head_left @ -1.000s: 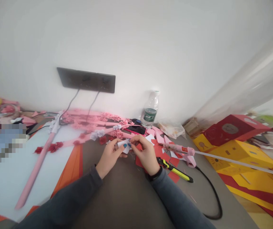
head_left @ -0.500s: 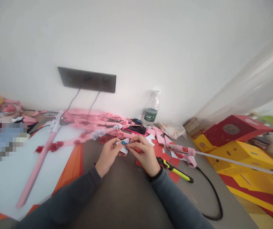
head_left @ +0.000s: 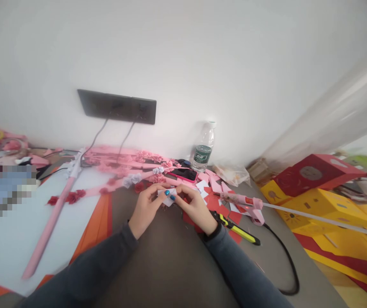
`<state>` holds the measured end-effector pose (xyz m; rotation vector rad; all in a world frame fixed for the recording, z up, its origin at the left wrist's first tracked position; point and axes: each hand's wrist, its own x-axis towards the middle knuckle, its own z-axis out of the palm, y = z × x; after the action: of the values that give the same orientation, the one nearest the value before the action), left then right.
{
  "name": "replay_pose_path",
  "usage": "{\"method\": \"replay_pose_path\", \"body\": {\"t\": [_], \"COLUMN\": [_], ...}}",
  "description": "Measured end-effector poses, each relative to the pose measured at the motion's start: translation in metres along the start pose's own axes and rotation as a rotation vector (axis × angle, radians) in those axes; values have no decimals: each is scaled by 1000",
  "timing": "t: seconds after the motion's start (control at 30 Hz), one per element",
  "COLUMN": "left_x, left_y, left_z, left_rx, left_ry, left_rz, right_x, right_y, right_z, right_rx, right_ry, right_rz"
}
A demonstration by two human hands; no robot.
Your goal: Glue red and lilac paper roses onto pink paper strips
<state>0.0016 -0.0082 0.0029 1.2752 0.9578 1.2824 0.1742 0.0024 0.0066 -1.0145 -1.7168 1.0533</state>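
Note:
A small piece of white paper is pinched between my two hands above the grey table. My left hand grips its left side, thumb on top. On the other side, my right hand presses its thumb on the paper, close to the left thumb. Creases seem to run across the paper, and the fingers beneath it are hidden. Red paper scraps lie just beyond and beside my right hand. A yellow-and-black utility knife rests to the right of my right wrist.
A pink glue gun with a long white glue stick lies at right. Behind are a water bottle, a phone and pink strips with paper flowers. A pink rod lies left; yellow and red boxes stand right.
My right hand has turned and its thumb has come down onto the white paper beside the left thumb. The paper now lies flatter between both hands. My left hand has hardly moved.

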Motion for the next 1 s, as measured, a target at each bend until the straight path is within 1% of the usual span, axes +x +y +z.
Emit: {"method": "replay_pose_path", "body": {"t": [0.17, 0.33, 0.53, 0.73, 0.83, 0.9, 1.0], "left_x": [-2, -4, -5, -5, -5, -4, -2], "left_y": [3, 6, 10, 7, 4, 2, -2], "left_z": [3, 8, 10, 10, 11, 10, 9], "left_rx": [-64, -148, -243, -250, -275, -283, -237], "left_ry": [-30, -24, -6, 1, -16, -12, 47], "left_rz": [-94, -173, -236, -225, -209, -166, -56], "right_x": [-2, -4, -4, -4, -4, -3, -2], "right_y": [-6, -9, -8, -13, -11, -9, -6], "right_z": [-2, -1, -1, -1, -1, -1, -1], "right_rx": [-54, -48, -30, -70, -72, -51, -26], "right_ry": [-55, -84, -122, -125, -81, -21, 48], "right_rz": [-18, -60, -51, -62, -83, -92, -108]}}
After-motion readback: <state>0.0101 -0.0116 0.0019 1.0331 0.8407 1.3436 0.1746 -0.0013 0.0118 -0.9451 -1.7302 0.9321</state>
